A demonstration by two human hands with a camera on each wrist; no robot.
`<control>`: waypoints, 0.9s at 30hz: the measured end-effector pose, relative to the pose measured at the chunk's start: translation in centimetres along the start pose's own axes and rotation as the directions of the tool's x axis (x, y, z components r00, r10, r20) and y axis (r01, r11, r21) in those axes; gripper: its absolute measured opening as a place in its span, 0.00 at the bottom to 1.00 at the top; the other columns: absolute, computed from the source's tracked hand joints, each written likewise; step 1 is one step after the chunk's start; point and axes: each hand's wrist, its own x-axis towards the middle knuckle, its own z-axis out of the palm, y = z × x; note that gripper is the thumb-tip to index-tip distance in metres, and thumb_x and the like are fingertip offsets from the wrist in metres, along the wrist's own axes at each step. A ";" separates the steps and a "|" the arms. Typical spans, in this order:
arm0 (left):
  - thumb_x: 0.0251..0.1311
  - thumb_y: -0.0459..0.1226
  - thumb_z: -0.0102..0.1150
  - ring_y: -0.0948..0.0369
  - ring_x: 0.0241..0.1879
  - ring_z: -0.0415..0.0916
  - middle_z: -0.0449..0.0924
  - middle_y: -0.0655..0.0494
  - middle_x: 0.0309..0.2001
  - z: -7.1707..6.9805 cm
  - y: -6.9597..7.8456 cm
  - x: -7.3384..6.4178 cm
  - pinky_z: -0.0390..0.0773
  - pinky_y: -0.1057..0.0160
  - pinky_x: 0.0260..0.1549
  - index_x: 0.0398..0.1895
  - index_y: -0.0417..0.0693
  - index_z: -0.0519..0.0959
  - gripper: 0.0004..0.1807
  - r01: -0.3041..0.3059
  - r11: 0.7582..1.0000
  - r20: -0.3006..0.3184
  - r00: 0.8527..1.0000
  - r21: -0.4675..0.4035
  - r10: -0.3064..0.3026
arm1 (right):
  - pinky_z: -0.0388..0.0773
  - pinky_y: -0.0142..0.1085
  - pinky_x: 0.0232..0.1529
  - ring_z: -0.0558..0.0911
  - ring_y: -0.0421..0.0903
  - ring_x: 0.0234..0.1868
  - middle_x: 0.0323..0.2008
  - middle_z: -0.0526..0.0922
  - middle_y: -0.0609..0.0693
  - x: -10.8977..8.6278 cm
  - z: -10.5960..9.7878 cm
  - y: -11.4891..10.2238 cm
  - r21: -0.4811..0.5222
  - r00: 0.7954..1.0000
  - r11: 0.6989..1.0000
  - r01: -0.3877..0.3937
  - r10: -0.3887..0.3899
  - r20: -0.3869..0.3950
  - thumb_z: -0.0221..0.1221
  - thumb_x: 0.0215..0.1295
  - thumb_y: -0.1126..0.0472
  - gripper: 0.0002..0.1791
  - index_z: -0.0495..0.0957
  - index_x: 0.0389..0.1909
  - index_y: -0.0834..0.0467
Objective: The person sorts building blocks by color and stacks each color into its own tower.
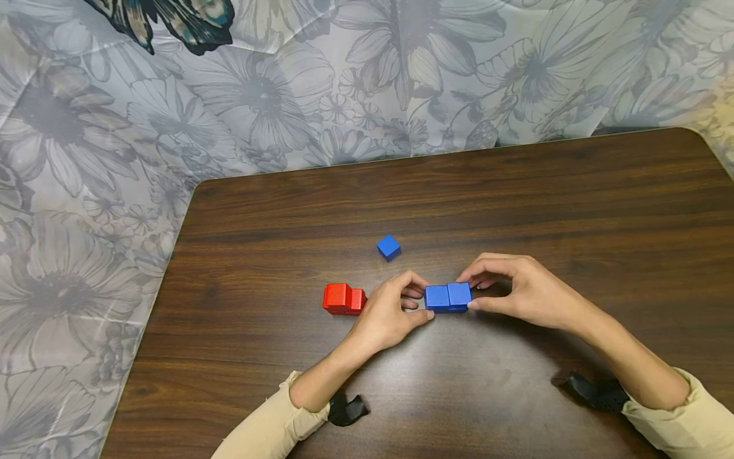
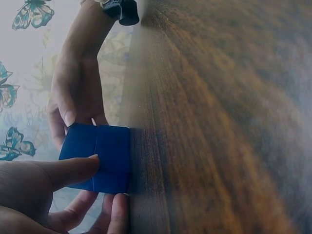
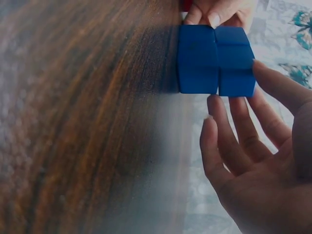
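Note:
In the head view a small stack of blue blocks [image 1: 437, 298] stands on the table between both hands. The right wrist view shows it two blocks wide and two layers high, with seams between the blue cubes [image 3: 197, 58]. My left hand [image 1: 385, 312] grips its left end, thumb on the near side and fingers behind. From the right, my right hand [image 1: 524, 290] pinches the upper right blue block [image 1: 459, 294] between thumb and fingers. In the left wrist view the left thumb [image 2: 73, 171] lies across the front face of the stack.
Red blocks [image 1: 337, 298] stand just left of the left hand, one part higher than the other. A single blue cube [image 1: 389, 247] lies farther back. The brown wooden table [image 1: 258, 236] ends at a flower-patterned cloth [image 1: 264, 95] behind and on the left.

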 end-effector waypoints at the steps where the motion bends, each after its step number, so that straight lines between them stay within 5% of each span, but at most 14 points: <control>1: 0.53 0.30 0.74 0.61 0.42 0.82 0.82 0.53 0.44 0.0 0.0 0.0 0.80 0.71 0.43 0.47 0.47 0.80 0.19 0.000 1.000 0.000 1.000 0.001 0.000 | 0.83 0.35 0.43 0.84 0.40 0.42 0.43 0.83 0.39 0.0 0.0 0.0 0.001 1.000 1.000 -0.002 0.002 0.001 0.73 0.57 0.62 0.17 0.82 0.46 0.47; 27: 0.53 0.31 0.74 0.61 0.42 0.82 0.82 0.54 0.45 0.0 0.0 0.0 0.80 0.70 0.43 0.48 0.47 0.80 0.19 0.007 1.000 -0.004 1.000 0.007 -0.007 | 0.82 0.32 0.43 0.83 0.39 0.41 0.44 0.83 0.39 0.0 0.1 0.2 -0.010 0.999 0.999 0.039 -0.039 0.016 0.72 0.58 0.62 0.18 0.82 0.49 0.48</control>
